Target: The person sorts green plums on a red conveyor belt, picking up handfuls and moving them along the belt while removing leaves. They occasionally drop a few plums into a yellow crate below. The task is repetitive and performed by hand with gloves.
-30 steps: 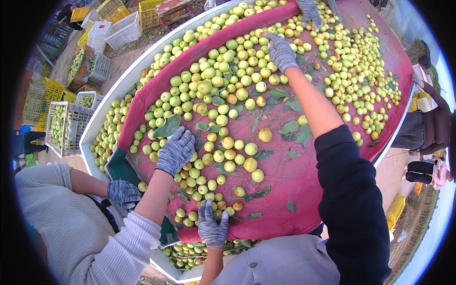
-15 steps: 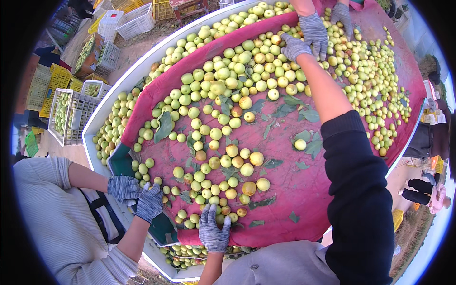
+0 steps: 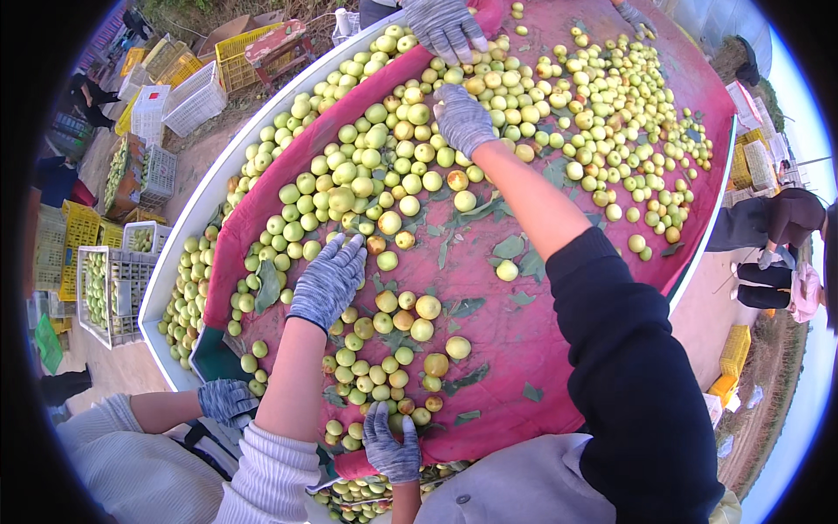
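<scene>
My left hand, in a grey striped glove, rests at the near edge of a red cloth. Its fingers are stretched and a little apart, touching small round green fruits. Out over the far pile reaches my right hand, gloved alike, its fingers curled in among the fruits. Whatever lies under its fingertips is hidden. The fruits are yellow-green, some with brown patches. Loose leaves lie between them.
A co-worker's hand reaches across from the left; their other hand stays near the corner. Another person's hand works at the far edge. A white rim borders the cloth. Crates stand on the ground at left.
My right hand has shifted left over the fruit pile, while my left hand stays at the near edge. The left co-worker's hand has reached forward. The view has turned slightly.
</scene>
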Demonstrator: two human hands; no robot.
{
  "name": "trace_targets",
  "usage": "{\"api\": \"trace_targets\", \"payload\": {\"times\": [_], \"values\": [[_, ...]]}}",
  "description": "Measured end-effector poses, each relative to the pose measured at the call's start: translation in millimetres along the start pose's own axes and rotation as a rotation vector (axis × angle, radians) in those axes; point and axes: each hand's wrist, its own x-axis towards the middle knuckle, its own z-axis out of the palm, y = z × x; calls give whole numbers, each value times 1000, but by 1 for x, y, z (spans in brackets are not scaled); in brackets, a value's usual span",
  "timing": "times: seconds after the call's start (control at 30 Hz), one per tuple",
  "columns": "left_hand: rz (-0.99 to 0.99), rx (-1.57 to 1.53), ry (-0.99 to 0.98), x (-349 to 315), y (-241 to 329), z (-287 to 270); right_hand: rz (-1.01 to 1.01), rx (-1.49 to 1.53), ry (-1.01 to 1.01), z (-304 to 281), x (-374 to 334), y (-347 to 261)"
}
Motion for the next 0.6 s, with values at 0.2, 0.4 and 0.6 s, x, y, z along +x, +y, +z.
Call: {"api": "trace_targets", "payload": {"times": [0.2, 0.4, 0.6], "values": [[-287, -621, -119, 14, 19, -3, 354, 1244, -433, -65, -203, -51], [-728, -2006, -397, 32, 86, 6, -993, 534, -577, -116, -287, -113], [-398, -1199, -262, 8, 31, -16, -209, 763, -48, -88, -149, -5]]}}
